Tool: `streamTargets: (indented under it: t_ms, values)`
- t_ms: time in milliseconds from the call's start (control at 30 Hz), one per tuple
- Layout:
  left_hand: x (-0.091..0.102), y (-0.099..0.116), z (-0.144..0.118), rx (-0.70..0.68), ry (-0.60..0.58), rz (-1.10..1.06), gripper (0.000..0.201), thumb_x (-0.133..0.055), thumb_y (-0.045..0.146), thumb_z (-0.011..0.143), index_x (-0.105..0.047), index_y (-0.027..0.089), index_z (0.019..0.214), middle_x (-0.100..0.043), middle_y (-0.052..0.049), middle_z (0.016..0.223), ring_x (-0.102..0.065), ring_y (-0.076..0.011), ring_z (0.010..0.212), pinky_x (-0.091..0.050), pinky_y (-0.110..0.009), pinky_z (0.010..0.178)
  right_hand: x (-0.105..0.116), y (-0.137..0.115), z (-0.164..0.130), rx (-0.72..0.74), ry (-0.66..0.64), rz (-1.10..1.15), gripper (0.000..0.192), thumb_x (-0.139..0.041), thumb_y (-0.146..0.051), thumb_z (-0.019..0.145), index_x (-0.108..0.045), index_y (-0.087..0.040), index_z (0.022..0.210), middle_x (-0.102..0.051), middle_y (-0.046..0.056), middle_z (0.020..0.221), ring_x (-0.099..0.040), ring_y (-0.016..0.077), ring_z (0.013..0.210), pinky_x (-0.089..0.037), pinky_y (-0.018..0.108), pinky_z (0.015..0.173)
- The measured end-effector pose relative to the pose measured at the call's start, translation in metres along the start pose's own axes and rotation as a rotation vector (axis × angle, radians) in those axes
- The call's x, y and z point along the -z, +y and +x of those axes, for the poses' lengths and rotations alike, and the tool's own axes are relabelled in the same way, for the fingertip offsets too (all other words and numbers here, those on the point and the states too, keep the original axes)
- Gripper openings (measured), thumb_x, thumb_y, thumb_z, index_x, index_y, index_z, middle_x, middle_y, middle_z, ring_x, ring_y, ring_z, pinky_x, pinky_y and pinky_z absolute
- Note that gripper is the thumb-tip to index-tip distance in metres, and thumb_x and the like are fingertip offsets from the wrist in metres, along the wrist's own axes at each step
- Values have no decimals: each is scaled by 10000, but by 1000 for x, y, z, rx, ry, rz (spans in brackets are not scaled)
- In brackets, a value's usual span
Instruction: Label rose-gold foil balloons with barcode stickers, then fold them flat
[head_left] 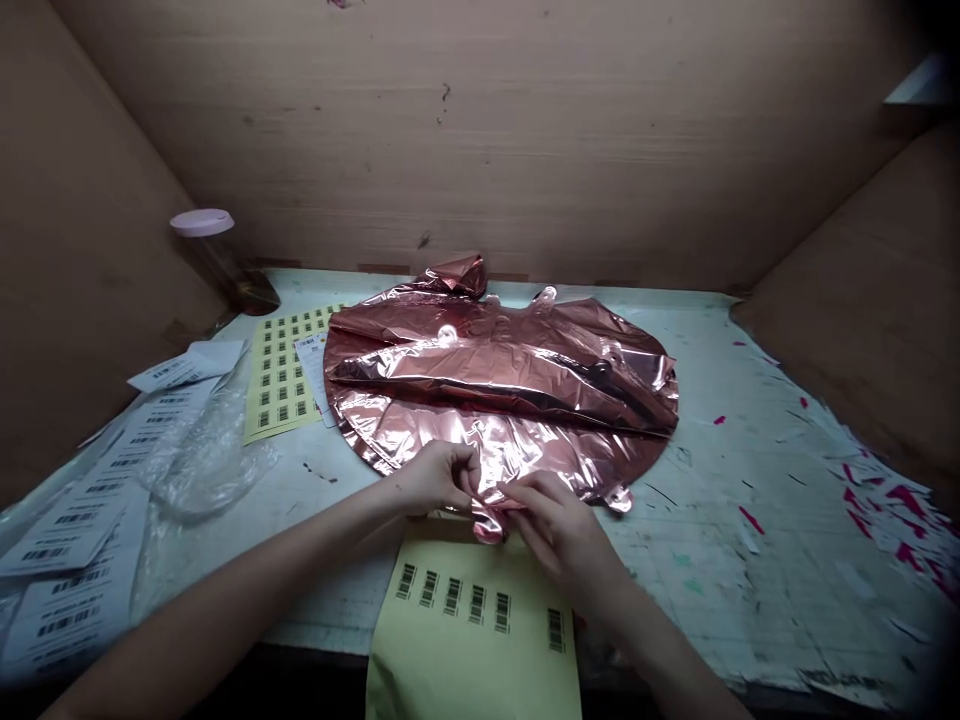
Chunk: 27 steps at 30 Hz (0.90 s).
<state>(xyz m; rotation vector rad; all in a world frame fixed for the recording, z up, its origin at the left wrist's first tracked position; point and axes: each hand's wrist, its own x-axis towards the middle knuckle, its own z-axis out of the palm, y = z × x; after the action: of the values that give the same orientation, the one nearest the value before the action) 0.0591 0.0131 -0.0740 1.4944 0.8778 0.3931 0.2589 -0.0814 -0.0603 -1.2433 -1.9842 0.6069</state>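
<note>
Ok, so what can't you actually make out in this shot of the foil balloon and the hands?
Head view only:
- Near edge of the flat rose-gold foil balloon: covered by left hand and right hand, so the exact grip is unclear.
- Barcodes on the pale yellow label sheet: too small to read; its lower part is cut off by the frame.
- Dark jar with a pink lid: contents lost in shadow.
- White label strips: blurred at the left edge.

Dim overall, glare on foil balloon (499, 385) (rose-gold), corners vignetted, edges perhaps warped
</note>
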Motion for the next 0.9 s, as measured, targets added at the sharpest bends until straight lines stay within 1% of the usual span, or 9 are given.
streamTargets:
  t_ms: [133,267,433,500,567,667,767,833,900]
  values:
    - [6,3,-4,40,-71,-48,366,-864,253,609,-674,131,898,-691,6,676,-674,-136,669,-533,-242,663,-6,11,16,11,-118,-32,244,-524,-98,885,-736,-216,912,-686,62,826,-584,208,793,-483,335,688]
    - [10,7,-11,15,-171,-176,441,-784,349,754,-650,155,1126,-739,-80,977,-701,-201,945,-548,-330,849,-3,25,29,-272,-180,330,122,-637,-157,810,-669,-196,699,-634,9,725,-562,166,725,-444,297,679]
    - [-4,-1,-9,-22,75,-107,389,-823,320,688,-630,127,964,-655,-5,724,-649,-134,698,-538,-276,717,6,35,48,-379,-372,562,298,-755,-401,723,-594,-171,624,-583,-20,642,-554,128,601,-450,249,572]
    - [-12,-3,-8,-65,146,-25,473,-835,315,663,-599,143,1035,-626,-1,764,-628,-136,698,-537,-272,680,11,36,54,-390,-430,616,328,-759,-455,708,-616,-166,644,-590,-18,631,-553,122,578,-451,243,552]
    - [-19,-4,-9,-135,203,185,679,-854,297,632,-541,191,1226,-631,-42,931,-641,-193,826,-554,-324,719,16,36,59,-380,-449,640,347,-775,-470,679,-618,-164,631,-606,-10,631,-555,121,571,-457,246,549]
    - [-24,-4,-16,-206,320,601,1111,-892,314,581,-269,319,1501,-516,-129,1317,-540,-344,1178,-521,-504,905,25,40,74,-350,-382,623,315,-757,-443,698,-606,-172,642,-641,6,669,-577,130,586,-476,262,563]
    - [-28,-8,-25,-237,380,853,1438,-930,419,510,51,316,1557,-186,-189,1587,-203,-463,1439,-287,-693,1096,39,52,109,-338,-178,530,198,-686,-369,773,-614,-185,757,-631,-12,661,-569,122,573,-456,249,546]
    - [-31,-12,-31,-256,350,973,1387,-900,480,567,48,289,1562,-56,-182,1631,-38,-474,1477,-138,-742,1127,48,66,146,-342,-16,427,123,-642,-300,813,-634,-178,830,-636,-10,676,-573,121,595,-450,242,562]
    - [-33,-15,-36,-285,234,1075,1117,-801,497,722,-96,296,1564,-124,-127,1636,-53,-432,1492,-127,-726,1147,53,83,187,-357,126,300,90,-625,-237,834,-656,-153,830,-668,22,750,-606,139,687,-474,258,638]
